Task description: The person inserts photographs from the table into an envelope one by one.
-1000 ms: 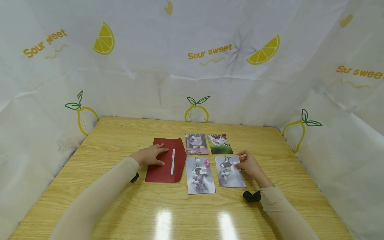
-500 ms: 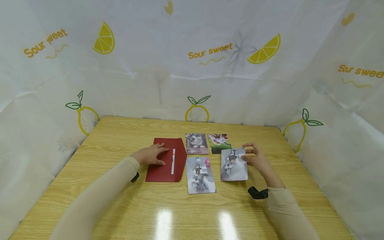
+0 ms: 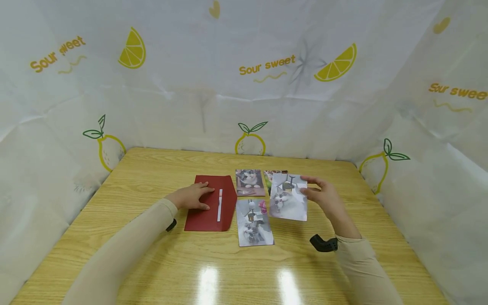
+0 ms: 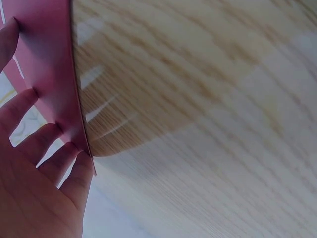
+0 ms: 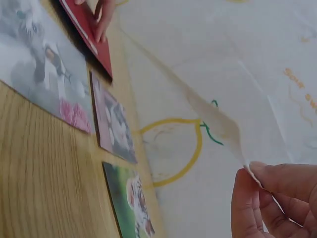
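Note:
My left hand (image 3: 189,198) rests with spread fingers on a red envelope (image 3: 207,224), which has a white strip along its middle. In the left wrist view the fingertips touch the envelope (image 4: 49,54) close to its edge. My right hand (image 3: 325,201) pinches a greyish cat picture card (image 3: 288,205) at its upper right, between thumb and fingers. This card is raised off the table and overlaps a tiger card (image 3: 268,176) in the head view. Seen from the right wrist, the held card (image 5: 218,121) appears nearly edge-on.
A kitten card (image 3: 249,180) lies right of the envelope, and a grey cat card with a pink flower (image 3: 253,231) lies in front of it. The wooden table (image 3: 244,279) meets a white lemon-printed cloth (image 3: 190,118) at the back and sides.
My right hand has lifted the greyish cat card from the table, first up and right, then left and back over the tiger card. The left hand stays on the envelope.

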`<state>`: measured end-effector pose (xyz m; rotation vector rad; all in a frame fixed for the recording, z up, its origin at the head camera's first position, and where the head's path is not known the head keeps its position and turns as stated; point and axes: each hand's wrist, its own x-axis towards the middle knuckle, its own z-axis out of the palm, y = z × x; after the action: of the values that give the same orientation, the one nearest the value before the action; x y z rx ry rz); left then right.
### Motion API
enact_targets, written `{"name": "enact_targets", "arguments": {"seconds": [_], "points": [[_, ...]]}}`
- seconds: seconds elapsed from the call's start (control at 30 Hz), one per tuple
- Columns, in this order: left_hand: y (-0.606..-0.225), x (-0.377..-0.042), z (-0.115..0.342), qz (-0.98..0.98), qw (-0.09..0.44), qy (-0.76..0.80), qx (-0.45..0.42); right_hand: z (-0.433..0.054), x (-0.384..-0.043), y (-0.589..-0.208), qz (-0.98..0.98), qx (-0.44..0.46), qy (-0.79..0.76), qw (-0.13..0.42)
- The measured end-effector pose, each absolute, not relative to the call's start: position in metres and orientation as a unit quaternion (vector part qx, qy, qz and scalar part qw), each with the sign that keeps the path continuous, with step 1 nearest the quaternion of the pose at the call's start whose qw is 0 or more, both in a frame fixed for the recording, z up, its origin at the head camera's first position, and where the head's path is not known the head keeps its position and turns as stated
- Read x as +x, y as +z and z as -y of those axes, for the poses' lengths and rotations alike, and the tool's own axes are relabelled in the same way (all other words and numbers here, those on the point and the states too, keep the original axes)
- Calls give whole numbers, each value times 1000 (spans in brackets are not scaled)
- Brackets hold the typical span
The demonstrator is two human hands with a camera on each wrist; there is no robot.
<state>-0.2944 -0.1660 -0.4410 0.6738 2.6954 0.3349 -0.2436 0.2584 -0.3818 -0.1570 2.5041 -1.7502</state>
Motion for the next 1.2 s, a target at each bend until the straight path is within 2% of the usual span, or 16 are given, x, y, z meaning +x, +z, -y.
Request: {"name": "enact_targets", "arguments": {"seconds": [0.47, 0.77, 1.2], "points": [[-438, -292, 165, -949, 175, 120, 232, -202, -250, -379, -754, -89, -649, 45], [-439, -293, 166, -950, 170, 117, 234, -165, -261, -398, -760, -92, -640, 63], [-440, -293, 166, -951, 171, 112, 230, -129, -269, -427, -777, -85, -622, 52]]}}
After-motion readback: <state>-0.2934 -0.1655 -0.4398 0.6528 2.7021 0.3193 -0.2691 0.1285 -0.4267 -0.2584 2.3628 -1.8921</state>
